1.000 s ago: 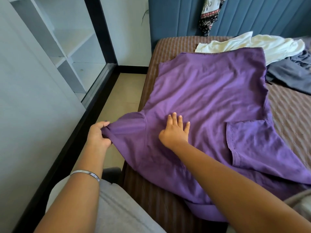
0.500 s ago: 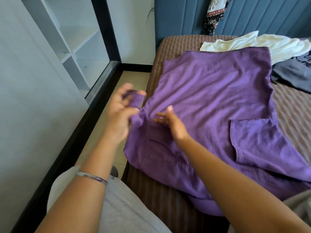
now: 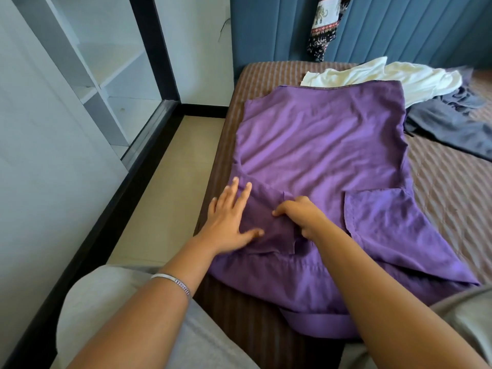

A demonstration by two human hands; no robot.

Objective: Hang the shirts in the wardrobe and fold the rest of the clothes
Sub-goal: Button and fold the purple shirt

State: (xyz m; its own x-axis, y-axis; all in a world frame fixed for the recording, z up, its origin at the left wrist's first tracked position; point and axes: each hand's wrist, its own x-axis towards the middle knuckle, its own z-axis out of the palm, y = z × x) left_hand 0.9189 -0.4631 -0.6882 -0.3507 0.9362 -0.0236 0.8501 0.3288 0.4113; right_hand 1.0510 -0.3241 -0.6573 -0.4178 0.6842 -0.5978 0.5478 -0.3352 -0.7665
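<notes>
A purple shirt [image 3: 319,145] lies spread flat across the left side of the bed [image 3: 452,187], its far hem toward the headboard and its collar end hanging over the near edge. We see its left sleeve [image 3: 266,217] folded in over the body, close to the bed's left edge, while the right sleeve [image 3: 383,225] lies out flat nearer the middle of the bed.

The left hand [image 3: 229,222] lies on the folded sleeve with fingers straight and spread, pressing the cloth and holding nothing. The right hand [image 3: 300,217] has its fingers curled down at the sleeve's inner edge; we judge that it pinches the fabric there, though the fingertips are hidden by the knuckles.

We judge the shirt light, thin and limp. It creases easily, as the wrinkles fanning across its middle suggest, and it will slide on the striped bed cover if pulled from one point only. In our view the best places to take hold are the seams and edges, at the shoulder and the hem, with one palm pinning the fold while the other hand draws the cloth over. Nothing about it looks fragile.

Beyond the shirt's far hem, a cream garment [image 3: 399,75] and a grey garment [image 3: 452,121] lie loose toward the far right corner of the bed. A patterned cloth [image 3: 323,27] hangs against the blue headboard [image 3: 399,30]. Across a strip of floor to the left stands the wardrobe [image 3: 111,75], its shelves showing.
</notes>
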